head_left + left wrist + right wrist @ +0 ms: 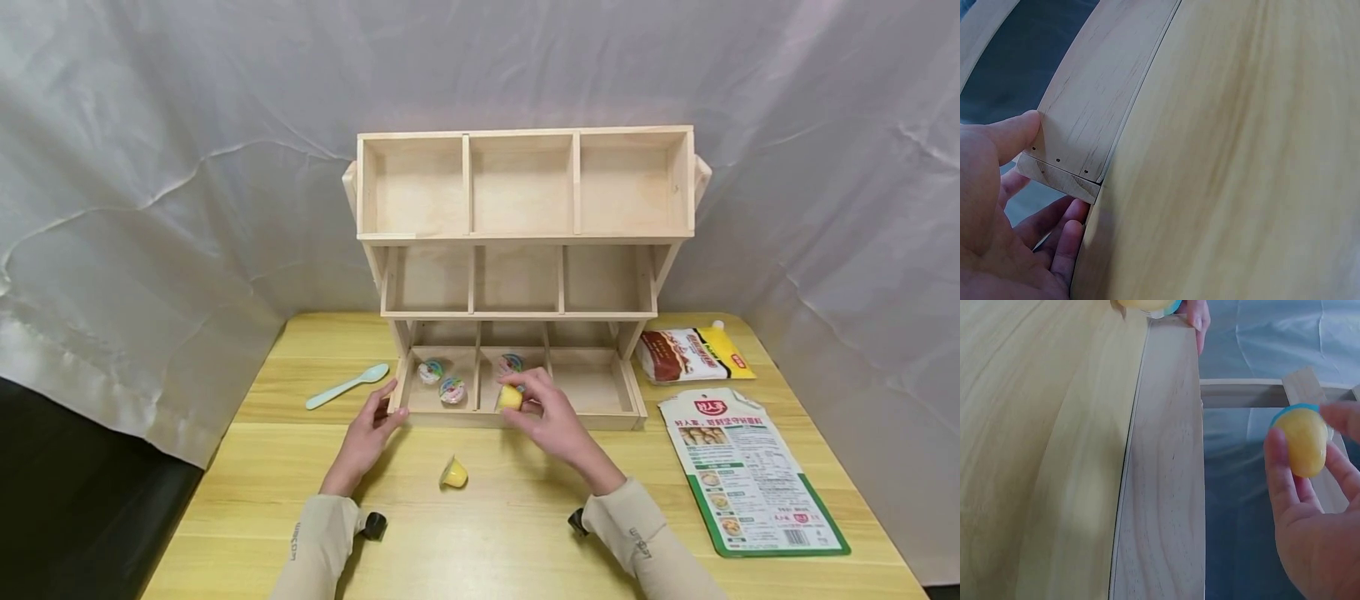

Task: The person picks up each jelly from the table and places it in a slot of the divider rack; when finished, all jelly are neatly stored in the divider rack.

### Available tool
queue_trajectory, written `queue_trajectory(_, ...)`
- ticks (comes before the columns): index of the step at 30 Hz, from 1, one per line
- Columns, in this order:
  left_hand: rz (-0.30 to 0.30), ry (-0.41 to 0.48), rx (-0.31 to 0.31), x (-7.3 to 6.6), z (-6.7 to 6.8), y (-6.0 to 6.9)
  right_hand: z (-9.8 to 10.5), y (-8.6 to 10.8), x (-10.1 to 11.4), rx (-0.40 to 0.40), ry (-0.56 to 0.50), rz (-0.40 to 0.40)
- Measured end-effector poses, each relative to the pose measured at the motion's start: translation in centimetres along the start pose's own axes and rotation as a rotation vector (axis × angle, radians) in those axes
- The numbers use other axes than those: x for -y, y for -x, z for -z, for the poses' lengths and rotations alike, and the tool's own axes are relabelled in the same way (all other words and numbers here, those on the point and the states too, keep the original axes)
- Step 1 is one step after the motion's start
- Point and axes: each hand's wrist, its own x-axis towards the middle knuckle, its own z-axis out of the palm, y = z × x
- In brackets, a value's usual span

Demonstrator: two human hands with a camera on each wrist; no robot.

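My right hand (551, 414) pinches a small yellow jelly cup (510, 397) between thumb and fingers, over the bottom row's middle compartment. The right wrist view shows this jelly cup (1305, 439) with a blue rim. My left hand (367, 435) grips the front left corner of the wooden rack (435, 419); its thumb lies against one face, with fingers around the corner (1060, 178). Another yellow jelly cup (453, 473) lies tipped on the table before the rack. Two lidded jelly cups (453, 390) sit in the bottom left compartment. One more jelly cup (511, 363) is partly hidden in the middle compartment.
A pale green spoon (347, 386) lies left of the rack. To the right are a red and yellow food pouch (696, 353) and a flat white-green package (753, 475). The rack's upper two tiers (525, 185) overhang the bottom row. Grey curtains surround the table.
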Motion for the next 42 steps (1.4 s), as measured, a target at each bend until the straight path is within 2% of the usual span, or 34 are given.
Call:
queue_trajectory(13, -0.01, -0.012, -0.001, 0.0, 0.0, 0.1, 0.7, 0.0, 0.0, -0.066, 0.052, -0.046)
queue_trajectory(21, -0.013, -0.001, -0.002, -0.1, 0.0, 0.3, 1.1, 0.1, -0.4, -0.115, 0.084, -0.011)
queue_trajectory(24, -0.005, 0.01, 0.001, -0.2, 0.0, 0.3, 1.4, 0.2, -0.4, -0.133, 0.077, -0.022)
queue_trajectory(32, 0.004, 0.01, 0.001, -0.1, 0.0, 0.1, 1.8, 0.2, -0.5, -0.116, -0.051, -0.046)
queue_trajectory(42, 0.009, -0.001, -0.003, -0.2, -0.1, 0.0, 2.6, 0.3, -1.0, -0.104, -0.015, -0.097)
